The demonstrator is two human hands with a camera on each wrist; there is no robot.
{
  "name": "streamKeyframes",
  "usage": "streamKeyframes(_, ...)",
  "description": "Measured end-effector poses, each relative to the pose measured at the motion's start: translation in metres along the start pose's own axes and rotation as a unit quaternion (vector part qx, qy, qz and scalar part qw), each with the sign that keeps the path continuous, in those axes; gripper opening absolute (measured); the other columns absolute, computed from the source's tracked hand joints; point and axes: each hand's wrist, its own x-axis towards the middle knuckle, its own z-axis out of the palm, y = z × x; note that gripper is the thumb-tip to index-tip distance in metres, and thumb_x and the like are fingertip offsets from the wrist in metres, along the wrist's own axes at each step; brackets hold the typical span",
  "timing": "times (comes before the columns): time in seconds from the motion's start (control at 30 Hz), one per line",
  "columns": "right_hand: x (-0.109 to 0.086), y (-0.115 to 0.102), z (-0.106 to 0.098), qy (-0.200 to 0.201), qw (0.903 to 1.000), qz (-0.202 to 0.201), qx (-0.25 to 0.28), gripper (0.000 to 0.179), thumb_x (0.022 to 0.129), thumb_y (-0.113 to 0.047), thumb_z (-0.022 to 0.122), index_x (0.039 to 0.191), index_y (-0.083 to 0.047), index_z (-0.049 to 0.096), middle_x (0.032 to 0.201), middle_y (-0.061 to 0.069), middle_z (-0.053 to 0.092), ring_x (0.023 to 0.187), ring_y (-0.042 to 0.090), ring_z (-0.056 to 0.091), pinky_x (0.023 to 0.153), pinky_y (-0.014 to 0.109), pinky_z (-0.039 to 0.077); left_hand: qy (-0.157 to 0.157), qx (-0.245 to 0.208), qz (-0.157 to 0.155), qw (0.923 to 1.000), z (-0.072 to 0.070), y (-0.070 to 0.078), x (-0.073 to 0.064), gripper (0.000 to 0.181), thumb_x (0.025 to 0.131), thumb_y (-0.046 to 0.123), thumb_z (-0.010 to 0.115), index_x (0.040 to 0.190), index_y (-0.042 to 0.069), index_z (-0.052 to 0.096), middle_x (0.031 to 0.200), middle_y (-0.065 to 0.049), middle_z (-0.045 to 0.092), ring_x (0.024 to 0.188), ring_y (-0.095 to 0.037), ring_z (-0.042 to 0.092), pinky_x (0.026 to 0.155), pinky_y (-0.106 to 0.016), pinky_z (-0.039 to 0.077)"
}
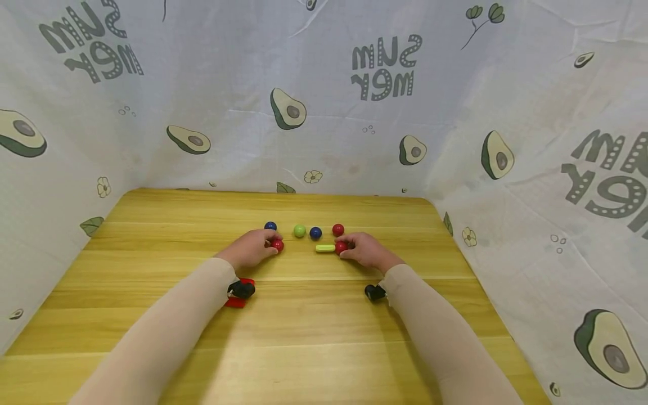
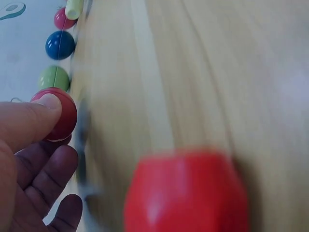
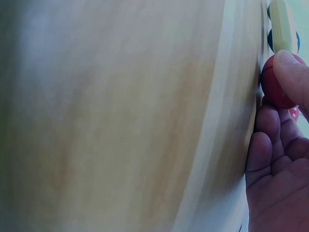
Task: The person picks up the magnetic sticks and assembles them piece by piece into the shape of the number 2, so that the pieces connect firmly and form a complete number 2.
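Note:
My left hand (image 1: 253,247) pinches a red ball (image 1: 277,245) between thumb and fingertips, close over the wooden table. In the left wrist view the thumb lies across this red ball (image 2: 63,116), which has a seam round it. To the right, my right hand (image 1: 367,250) grips another red ball (image 1: 341,248) with thumb and fingers. A ridged yellow-green stick (image 1: 325,248) extends leftward from that ball; the right wrist view has the stick (image 3: 282,26) right at the ball's top. Just behind my left fingers is a blue ball (image 1: 270,225), partly hidden.
Between and behind my hands sit a green ball (image 1: 300,230), a second blue ball (image 1: 316,233) and a third red ball (image 1: 338,229). A red object (image 1: 235,302) lies by my left wrist. Printed cloth (image 1: 334,152) hangs behind the wooden table (image 1: 304,349).

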Motion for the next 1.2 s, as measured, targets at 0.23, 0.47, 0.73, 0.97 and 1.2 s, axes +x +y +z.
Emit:
streamKeyframes(0.23,0.0,0.001,0.0,0.0,1.0,-0.004,0.001,0.045,0.1,-0.019,0.075,0.144,-0.015,0.066,0.138,0.017,0.065,0.118,0.029,0.06,0.112,0.05,0.047,0.003,0.01,0.009,0.9999,0.012,0.007,0.008,0.04,0.106,0.022,0.065,0.144,0.013,0.061,0.136,-0.011,0.068,0.124,-0.027,0.064,0.111,-0.046,0.05)
streamKeyframes(0.47,0.0,0.001,0.0,0.0,0.9999,-0.01,-0.006,0.047,0.099,-0.021,0.075,0.145,-0.014,0.065,0.134,0.015,0.067,0.114,0.027,0.06,0.109,0.048,0.048,0.004,0.01,0.018,0.9998,0.018,0.017,0.013,0.038,0.106,0.02,0.065,0.144,0.013,0.062,0.135,-0.01,0.069,0.122,-0.026,0.066,0.11,-0.046,0.051)
streamKeyframes(0.73,-0.001,0.001,-0.001,-0.001,0.9999,-0.011,-0.003,0.046,0.099,-0.02,0.076,0.143,-0.013,0.066,0.13,0.014,0.068,0.111,0.026,0.059,0.106,0.046,0.049,0.006,0.012,0.022,0.9997,0.027,0.029,0.019,0.037,0.106,0.019,0.065,0.143,0.014,0.063,0.134,-0.008,0.07,0.123,-0.024,0.065,0.111,-0.045,0.05)
streamKeyframes(0.97,-0.002,-0.001,-0.001,0.001,0.9999,-0.011,-0.004,0.045,0.099,-0.02,0.075,0.142,-0.014,0.067,0.129,0.013,0.068,0.11,0.025,0.059,0.106,0.045,0.049,0.007,0.017,0.02,0.9996,0.032,0.037,0.024,0.039,0.106,0.021,0.065,0.144,0.015,0.062,0.141,-0.009,0.067,0.133,-0.027,0.061,0.117,-0.046,0.046)
streamKeyframes(1.2,-0.001,-0.001,0.0,-0.002,1.0,-0.009,-0.003,0.044,0.099,-0.02,0.075,0.142,-0.014,0.067,0.13,0.013,0.068,0.11,0.024,0.06,0.106,0.045,0.049,0.008,0.018,0.021,0.9996,0.036,0.041,0.028,0.04,0.106,0.021,0.065,0.146,0.016,0.062,0.144,-0.011,0.066,0.135,-0.029,0.061,0.117,-0.047,0.046)
